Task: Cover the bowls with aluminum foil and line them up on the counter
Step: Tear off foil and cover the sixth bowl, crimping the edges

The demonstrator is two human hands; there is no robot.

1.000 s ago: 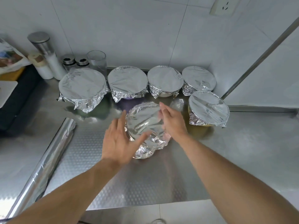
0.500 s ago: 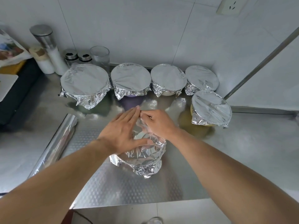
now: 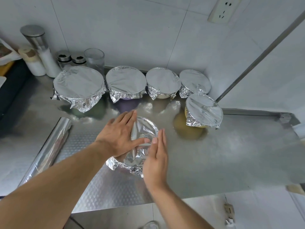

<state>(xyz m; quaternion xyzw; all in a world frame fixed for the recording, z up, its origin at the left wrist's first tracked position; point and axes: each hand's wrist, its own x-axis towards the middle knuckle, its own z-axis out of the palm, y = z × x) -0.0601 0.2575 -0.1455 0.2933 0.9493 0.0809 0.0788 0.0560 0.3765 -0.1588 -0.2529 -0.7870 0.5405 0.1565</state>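
With the foil-covered bowl (image 3: pixel 140 146) at the near centre of the surface (image 3: pixel 222 154), flat, released fingers (image 3: pixel 130 116) of both hands are best pressed around its rim so the loose foil is crimped tight.

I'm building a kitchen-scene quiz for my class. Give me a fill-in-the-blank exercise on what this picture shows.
1. Counting the one under the hands, ____ foil-covered bowls stand on the steel counter.
2. The left hand lies flat on the foil top of the nearest bowl, while the right hand presses the foil at the bowl's ____ side.
3. The foil roll lies to the ____ of that bowl.
4. Four bowls line the back wall; the fifth bowl sits in front of the row's ____ end.

Missing words: six; right; left; right
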